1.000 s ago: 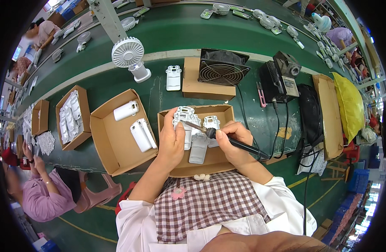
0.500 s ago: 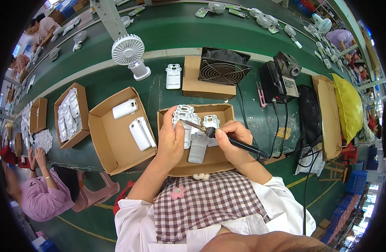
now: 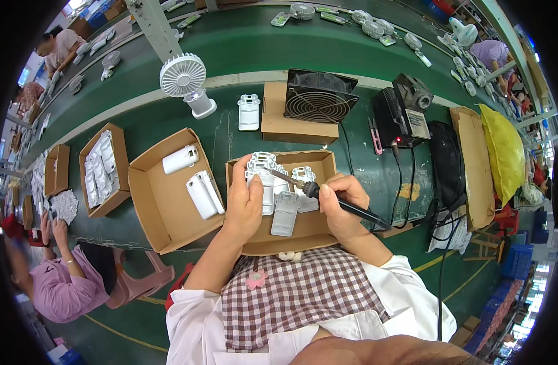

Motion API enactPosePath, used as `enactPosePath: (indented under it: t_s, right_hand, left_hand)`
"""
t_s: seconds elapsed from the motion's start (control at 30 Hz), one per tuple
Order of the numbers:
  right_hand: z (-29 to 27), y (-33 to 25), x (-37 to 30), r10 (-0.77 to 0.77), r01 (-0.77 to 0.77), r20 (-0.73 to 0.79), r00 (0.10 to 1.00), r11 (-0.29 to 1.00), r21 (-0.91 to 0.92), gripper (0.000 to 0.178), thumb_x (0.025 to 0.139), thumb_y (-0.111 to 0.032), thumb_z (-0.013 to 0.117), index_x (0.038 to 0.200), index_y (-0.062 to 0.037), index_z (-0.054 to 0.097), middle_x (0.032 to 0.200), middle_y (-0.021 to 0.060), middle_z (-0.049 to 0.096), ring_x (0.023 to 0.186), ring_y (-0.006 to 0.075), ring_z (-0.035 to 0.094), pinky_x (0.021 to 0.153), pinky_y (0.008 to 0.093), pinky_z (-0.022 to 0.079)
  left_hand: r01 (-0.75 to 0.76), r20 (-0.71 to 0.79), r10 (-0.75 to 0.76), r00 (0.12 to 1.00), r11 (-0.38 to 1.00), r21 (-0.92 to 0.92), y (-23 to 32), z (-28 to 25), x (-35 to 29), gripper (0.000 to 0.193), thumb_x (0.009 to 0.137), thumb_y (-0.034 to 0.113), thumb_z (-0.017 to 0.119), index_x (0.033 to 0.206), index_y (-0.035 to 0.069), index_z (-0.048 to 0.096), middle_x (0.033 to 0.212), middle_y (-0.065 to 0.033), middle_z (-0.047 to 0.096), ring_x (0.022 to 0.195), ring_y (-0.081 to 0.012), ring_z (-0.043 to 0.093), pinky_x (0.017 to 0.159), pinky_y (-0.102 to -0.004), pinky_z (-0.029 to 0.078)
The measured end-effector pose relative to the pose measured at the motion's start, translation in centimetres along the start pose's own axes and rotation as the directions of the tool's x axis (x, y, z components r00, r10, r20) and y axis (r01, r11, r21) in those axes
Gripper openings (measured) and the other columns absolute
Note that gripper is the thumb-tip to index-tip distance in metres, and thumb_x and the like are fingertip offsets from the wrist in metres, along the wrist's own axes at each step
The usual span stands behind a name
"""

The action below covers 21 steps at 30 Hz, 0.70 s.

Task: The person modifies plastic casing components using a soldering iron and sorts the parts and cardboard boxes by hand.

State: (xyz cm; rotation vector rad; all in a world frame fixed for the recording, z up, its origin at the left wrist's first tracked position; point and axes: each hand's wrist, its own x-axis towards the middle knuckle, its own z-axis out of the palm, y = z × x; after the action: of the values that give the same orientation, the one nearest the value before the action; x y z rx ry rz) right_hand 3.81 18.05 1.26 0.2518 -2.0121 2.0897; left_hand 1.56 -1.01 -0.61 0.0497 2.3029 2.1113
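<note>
My left hand (image 3: 245, 204) grips a white plastic fan handle housing (image 3: 262, 162) by its left side, above a cardboard box (image 3: 324, 234). A soldering iron (image 3: 346, 205) with a black handle is held in my right hand (image 3: 346, 201). Its metal tip points left and meets the upper part of the housing, or stops just short of it; I cannot tell which. Below the tip, more white housings (image 3: 304, 176) and a greyish plastic cover (image 3: 285, 214) lie in the box.
A second box (image 3: 163, 225) with white housings stands on the left. Behind are a small white fan (image 3: 183, 76), a black cooling fan (image 3: 321, 97) on a carton, pink-handled tweezers (image 3: 375, 137) and a black soldering station (image 3: 400, 115). The iron's cord trails right. A co-worker (image 3: 66, 280) sits at left.
The soldering iron and my right hand have shifted slightly right, and its tip has moved a little along the housing. My left hand keeps its hold.
</note>
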Motion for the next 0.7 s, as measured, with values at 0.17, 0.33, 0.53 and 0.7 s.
enactPosePath:
  t_s: [0.17, 0.33, 0.53, 0.7]
  right_hand:
    - [-0.3, 0.1, -0.3, -0.056, 0.057, -0.037, 0.998, 0.998, 0.032, 0.011, 0.086, -0.006, 0.062, 0.085, -0.0017, 0.052, 0.074, 0.0052, 0.057, 0.061, 0.0063, 0.048, 0.053, 0.0215, 0.04]
    - [-0.2, 0.0, -0.1, -0.058, 0.059, -0.034, 0.998, 0.998, 0.022, 0.011, 0.087, -0.006, 0.061, 0.085, -0.0018, 0.052, 0.074, 0.0051, 0.057, 0.061, 0.0061, 0.048, 0.053, 0.0211, 0.039]
    - [0.3, -0.6, 0.2, 0.005, -0.005, -0.004, 1.0, 1.0, -0.014, 0.011, 0.085, -0.005, 0.063, 0.083, -0.0019, 0.053, 0.072, 0.004, 0.057, 0.059, 0.0056, 0.049, 0.052, 0.0208, 0.039]
    - [0.5, -0.5, 0.4, 0.014, -0.014, 0.003, 1.0, 0.999, -0.046, 0.011, 0.084, -0.006, 0.065, 0.08, -0.002, 0.055, 0.07, 0.0031, 0.056, 0.058, 0.0049, 0.047, 0.051, 0.0208, 0.038]
  left_hand:
    - [0.102, 0.075, -0.082, 0.994, 0.942, -0.321, -0.6, 0.0, 0.3, 0.042, 0.085, -0.001, 0.048, 0.125, -0.001, 0.035, 0.112, -0.0128, 0.052, 0.101, -0.0175, 0.052, 0.087, -0.0301, 0.042]
    - [-0.006, 0.025, 0.007, 1.0, 0.998, -0.063, 0.6, 0.4, 0.2, 0.052, 0.078, 0.002, 0.06, 0.124, -0.001, 0.036, 0.112, -0.0119, 0.053, 0.105, -0.0177, 0.051, 0.091, -0.0287, 0.04]
    - [0.126, 0.04, -0.12, 0.992, 0.968, -0.215, 0.9, 0.4, 0.1, 0.022, 0.094, 0.008, 0.045, 0.114, -0.001, 0.048, 0.085, -0.0056, 0.061, 0.064, -0.0076, 0.056, 0.054, -0.0227, 0.047]
    - [0.115, -0.022, -0.12, 0.992, 0.977, -0.179, 1.2, 0.6, 0.0, 0.021, 0.095, 0.008, 0.041, 0.111, -0.001, 0.05, 0.08, -0.0057, 0.061, 0.059, -0.0088, 0.056, 0.052, -0.0232, 0.048]
